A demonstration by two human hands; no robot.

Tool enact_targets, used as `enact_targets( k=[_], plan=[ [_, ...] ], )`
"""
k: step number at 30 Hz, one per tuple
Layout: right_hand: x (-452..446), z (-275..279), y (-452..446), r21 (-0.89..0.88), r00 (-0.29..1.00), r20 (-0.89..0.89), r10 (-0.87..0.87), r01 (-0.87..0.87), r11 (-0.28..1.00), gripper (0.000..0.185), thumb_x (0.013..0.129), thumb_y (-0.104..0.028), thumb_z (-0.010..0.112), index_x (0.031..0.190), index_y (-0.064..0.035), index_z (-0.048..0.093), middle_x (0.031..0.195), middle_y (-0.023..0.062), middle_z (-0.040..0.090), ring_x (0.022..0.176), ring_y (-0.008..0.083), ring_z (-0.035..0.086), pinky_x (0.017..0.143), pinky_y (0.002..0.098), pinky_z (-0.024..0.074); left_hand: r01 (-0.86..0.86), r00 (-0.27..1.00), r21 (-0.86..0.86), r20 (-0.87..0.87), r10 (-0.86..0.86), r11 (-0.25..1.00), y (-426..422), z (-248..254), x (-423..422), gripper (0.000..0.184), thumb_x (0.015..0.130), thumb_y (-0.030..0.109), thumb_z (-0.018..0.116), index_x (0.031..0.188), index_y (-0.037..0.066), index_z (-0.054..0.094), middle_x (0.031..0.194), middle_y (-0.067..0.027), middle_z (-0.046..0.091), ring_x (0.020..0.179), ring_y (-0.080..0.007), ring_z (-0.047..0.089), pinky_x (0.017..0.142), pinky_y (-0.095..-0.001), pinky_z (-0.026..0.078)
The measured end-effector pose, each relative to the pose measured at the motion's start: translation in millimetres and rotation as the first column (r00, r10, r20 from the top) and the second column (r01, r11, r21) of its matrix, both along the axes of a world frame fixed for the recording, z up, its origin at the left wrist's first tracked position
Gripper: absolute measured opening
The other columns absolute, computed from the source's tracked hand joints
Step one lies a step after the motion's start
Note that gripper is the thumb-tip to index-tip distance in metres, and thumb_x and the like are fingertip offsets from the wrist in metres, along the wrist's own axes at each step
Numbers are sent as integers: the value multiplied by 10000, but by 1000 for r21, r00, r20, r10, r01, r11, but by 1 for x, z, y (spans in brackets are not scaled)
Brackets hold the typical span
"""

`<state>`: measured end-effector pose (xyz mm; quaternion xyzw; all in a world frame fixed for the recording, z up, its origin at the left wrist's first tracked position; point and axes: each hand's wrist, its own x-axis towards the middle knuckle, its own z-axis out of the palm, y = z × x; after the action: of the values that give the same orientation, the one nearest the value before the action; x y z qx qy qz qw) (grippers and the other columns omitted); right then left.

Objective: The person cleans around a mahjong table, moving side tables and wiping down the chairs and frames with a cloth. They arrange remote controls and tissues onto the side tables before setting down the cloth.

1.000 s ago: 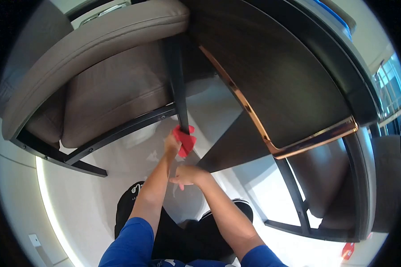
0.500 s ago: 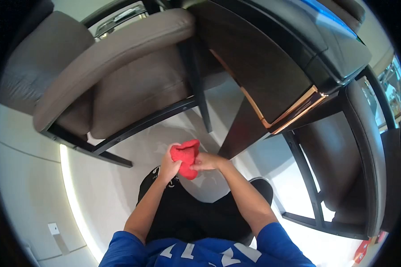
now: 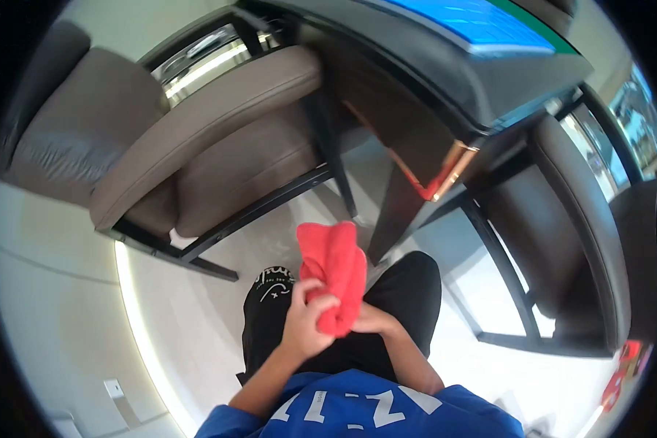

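A folded red cloth (image 3: 336, 266) is held in front of my body, above my knees. My left hand (image 3: 308, 319) grips its lower left side, the fingers curled over the front. From the right, my right hand (image 3: 372, 319) holds the lower edge; its fingers are mostly hidden behind the cloth. The upper part of the cloth stands up loosely above both hands.
A dark table (image 3: 387, 66) with copper-coloured trim at its corner is ahead, a blue-and-white item (image 3: 474, 22) on top. Brown padded chairs stand left (image 3: 219, 109) and right (image 3: 584, 226). A light strip (image 3: 135, 314) runs along the floor at left.
Both hands have brought the cloth down and closer to my body. It now looks longer and more opened out than the earlier bunched shape. The view has shifted a little.
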<state>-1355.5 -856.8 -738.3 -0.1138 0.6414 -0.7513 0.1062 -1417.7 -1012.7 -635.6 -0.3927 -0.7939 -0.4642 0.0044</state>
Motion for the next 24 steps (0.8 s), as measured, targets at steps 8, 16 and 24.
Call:
enact_targets(
  k=[8,16,24],
  plan=[
    [152,73,65,326,913,307,-269,164,931,484,869,-191,669,1293,-37,493,1290,115,546,1173,208,514,986,348,409,236,963,161,90,-253,958,63,11,70,606,567,37,851,996,72,424,1025,-190,501,882,-345,572,735,-388,493],
    [171,106,88,75,381,90,-920,919,387,699,731,-213,796,1325,-55,464,1403,185,413,1269,332,451,1045,422,356,328,882,303,240,-405,895,134,16,75,674,616,4,819,1062,90,321,1130,-176,408,1046,-298,485,930,-379,383],
    [142,103,115,611,403,-514,-757,792,7,516,690,-100,722,1163,-24,530,1225,141,560,1219,339,483,1018,470,386,336,927,326,49,-371,884,190,-3,67,673,626,-11,802,1080,88,315,1156,-186,381,1069,-297,461,945,-395,373]
  ],
)
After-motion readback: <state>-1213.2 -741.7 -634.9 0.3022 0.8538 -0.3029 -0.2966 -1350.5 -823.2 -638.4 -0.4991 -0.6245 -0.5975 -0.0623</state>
